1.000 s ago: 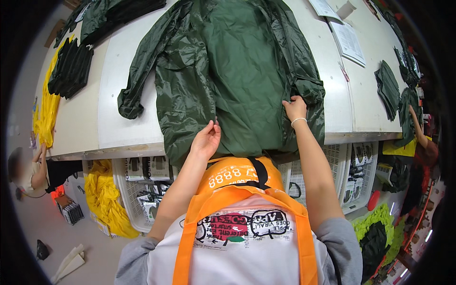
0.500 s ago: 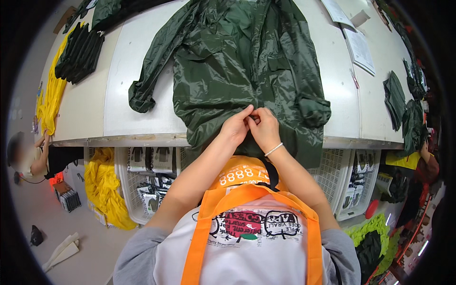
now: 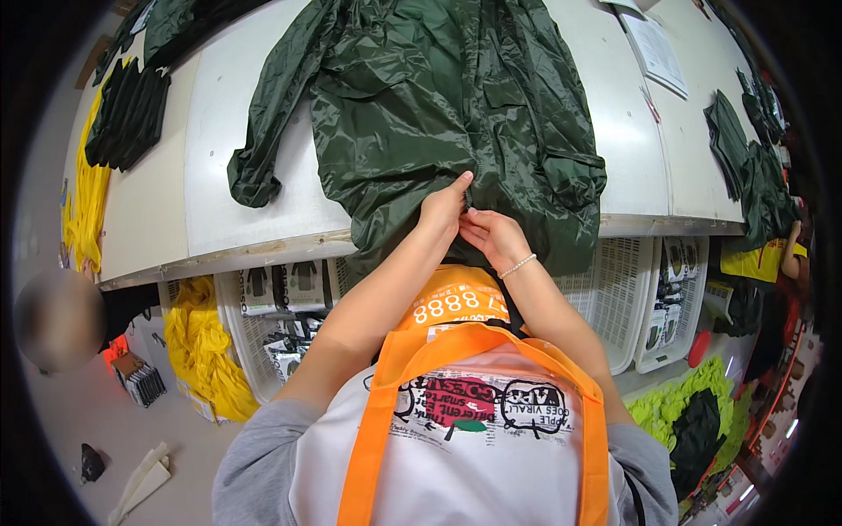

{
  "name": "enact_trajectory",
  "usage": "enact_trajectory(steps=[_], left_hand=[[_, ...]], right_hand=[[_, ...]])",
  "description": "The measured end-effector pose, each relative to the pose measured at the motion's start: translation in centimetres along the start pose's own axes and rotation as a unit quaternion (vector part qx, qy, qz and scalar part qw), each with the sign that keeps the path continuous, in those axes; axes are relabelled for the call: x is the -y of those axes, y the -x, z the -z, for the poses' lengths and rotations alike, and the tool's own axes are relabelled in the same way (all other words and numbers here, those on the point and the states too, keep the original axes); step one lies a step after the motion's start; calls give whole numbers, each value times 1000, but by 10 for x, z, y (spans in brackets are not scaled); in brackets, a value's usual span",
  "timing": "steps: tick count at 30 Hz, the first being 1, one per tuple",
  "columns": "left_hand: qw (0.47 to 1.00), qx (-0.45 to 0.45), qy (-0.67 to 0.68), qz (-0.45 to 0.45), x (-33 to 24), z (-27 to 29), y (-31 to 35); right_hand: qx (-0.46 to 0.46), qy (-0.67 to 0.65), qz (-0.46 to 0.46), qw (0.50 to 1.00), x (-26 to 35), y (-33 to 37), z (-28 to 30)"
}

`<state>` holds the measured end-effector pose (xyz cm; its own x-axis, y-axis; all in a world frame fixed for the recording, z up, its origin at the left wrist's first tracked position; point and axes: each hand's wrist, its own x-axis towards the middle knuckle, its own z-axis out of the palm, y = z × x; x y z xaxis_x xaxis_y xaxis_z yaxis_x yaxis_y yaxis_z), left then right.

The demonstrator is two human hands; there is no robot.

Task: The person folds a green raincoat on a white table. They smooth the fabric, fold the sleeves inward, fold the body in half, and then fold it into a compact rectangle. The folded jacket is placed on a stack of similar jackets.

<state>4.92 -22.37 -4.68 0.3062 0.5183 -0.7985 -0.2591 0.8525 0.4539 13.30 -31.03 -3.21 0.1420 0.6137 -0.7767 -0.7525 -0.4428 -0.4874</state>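
Observation:
A shiny dark green rain jacket [image 3: 395,114] lies front side up on the white table, its lower hem hanging over the near edge. Both my hands are at its front opening, near the bottom. My left hand [image 3: 445,206] is closed, thumb and fingers pinching the jacket's front edge, where a dark zipper seems to run. Just below and to the right, my right hand [image 3: 497,237] pinches the same edge lower down, its other fingers curled. The fingertips hide the exact piece of zipper or cloth between them.
A stack of folded dark green garments [image 3: 129,116] and yellow cloth [image 3: 90,193] lie at the left. White baskets [image 3: 621,307] with packaged goods stand under the table edge. Papers [image 3: 653,53] lie at the far right. A co-worker's arm [image 3: 794,241] shows at the right.
My hands, close together before, are now slightly apart, the right one lower than the left. The view has shifted a little, and the co-worker's hand at the left no longer shows.

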Motion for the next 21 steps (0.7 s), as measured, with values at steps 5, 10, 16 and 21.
enact_trajectory(steps=[5, 10, 16, 21], left_hand=[[994, 83, 59, -44, 1, 22, 7], [986, 130, 102, -34, 11, 33, 9], [986, 136, 92, -21, 16, 37, 6], [997, 62, 19, -53, 18, 34, 17]], right_hand=[[11, 1, 47, 999, 16, -1, 1], [-14, -9, 69, 998, 14, 3, -8], [-21, -47, 87, 995, 4, 6, -14], [-17, -70, 82, 994, 3, 7, -16]])
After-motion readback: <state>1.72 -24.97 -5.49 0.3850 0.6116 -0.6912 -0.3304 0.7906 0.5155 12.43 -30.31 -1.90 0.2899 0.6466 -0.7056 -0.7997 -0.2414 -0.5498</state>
